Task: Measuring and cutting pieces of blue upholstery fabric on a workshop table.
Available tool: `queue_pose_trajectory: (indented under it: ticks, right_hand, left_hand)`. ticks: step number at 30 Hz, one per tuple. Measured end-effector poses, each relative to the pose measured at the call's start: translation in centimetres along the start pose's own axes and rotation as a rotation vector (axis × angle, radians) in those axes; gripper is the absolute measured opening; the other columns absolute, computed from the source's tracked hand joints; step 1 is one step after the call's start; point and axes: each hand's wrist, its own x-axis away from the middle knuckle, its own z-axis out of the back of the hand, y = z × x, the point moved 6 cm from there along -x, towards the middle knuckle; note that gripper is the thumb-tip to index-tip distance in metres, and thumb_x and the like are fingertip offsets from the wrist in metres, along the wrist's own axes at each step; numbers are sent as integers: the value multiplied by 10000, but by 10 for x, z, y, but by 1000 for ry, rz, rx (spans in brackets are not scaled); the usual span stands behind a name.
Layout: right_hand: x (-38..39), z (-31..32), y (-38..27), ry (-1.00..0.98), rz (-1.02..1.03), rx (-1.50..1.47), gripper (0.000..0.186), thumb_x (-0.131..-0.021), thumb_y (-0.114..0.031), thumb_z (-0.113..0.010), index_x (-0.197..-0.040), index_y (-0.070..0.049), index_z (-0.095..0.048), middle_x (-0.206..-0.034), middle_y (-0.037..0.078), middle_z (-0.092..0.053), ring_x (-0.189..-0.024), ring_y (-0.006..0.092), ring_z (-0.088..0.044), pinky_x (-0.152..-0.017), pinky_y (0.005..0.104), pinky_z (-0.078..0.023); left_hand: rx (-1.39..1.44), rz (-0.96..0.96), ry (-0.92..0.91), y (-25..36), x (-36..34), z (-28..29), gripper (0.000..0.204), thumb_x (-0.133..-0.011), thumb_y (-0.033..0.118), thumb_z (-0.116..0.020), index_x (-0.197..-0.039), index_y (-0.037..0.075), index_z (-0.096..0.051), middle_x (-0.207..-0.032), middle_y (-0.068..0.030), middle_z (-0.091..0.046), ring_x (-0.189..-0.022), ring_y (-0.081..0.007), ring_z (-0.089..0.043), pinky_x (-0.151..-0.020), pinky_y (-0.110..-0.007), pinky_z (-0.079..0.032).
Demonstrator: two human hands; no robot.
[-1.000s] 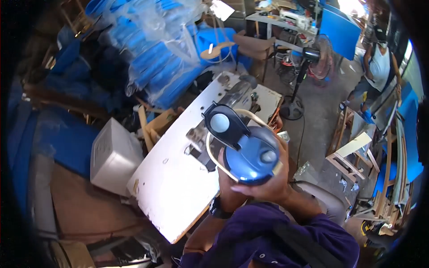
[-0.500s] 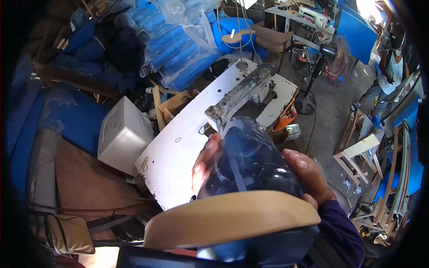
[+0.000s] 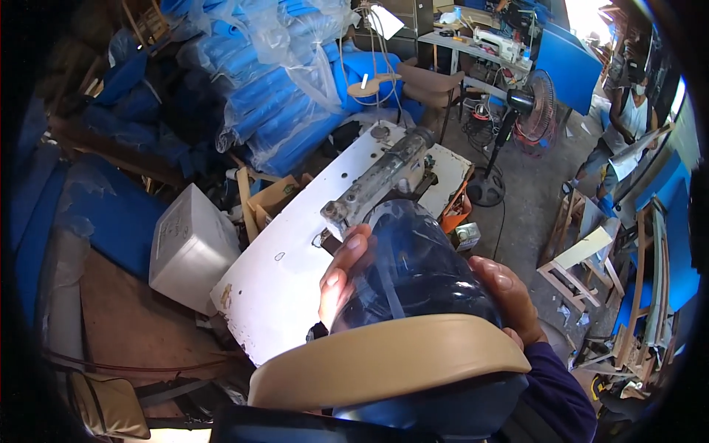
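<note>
A large translucent dark-blue bottle fills the lower middle, raised close to the camera with its base pointing away and a beige band across its near end. My left hand grips its left side; my right hand grips its right side. Beyond it, a worn metal sewing machine is mounted on a scuffed white tabletop.
Wrapped blue rolls lie behind. A white box stands left. A pedestal fan, wooden frames and blue boards occupy the right, where a co-worker holds a pale board. A rear bench carries tools.
The bottle has tipped up toward my head from its upright, open-lidded position a second ago, with both hands still on it. The co-worker now holds a pale board.
</note>
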Motion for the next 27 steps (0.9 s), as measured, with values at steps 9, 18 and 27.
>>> queue_pose_trajectory:
  ticks: [9,18,27]
  right_hand:
    - [2,29,-12,31,45,71,449,-852,-199,-677,-1219,22,-542,-1180,291,-600,-990,344,-629,-833,432,-516]
    - [-7,53,-22,85,88,169,441,-876,-210,-658,-1233,23,-543,-1184,283,-605,-1002,332,-631,-848,429,-514]
    - [-6,58,-22,84,95,141,435,-900,-221,-639,-1246,24,-544,-1188,275,-610,-1015,320,-633,-863,426,-513]
  left_hand:
    - [79,129,212,-30,-7,-24,527,-952,364,-494,-1241,-67,-586,-1386,-229,-504,-1363,-298,-405,-1172,-426,-271]
    - [2,243,-46,-52,-27,-54,500,-977,353,-451,-1255,-39,-587,-1412,-204,-495,-1379,-299,-397,-1191,-412,-224]
    - [361,-391,-612,-96,-51,-48,494,-990,368,-425,-1300,15,-578,-1470,-162,-450,-1435,-257,-316,-1212,-385,-137]
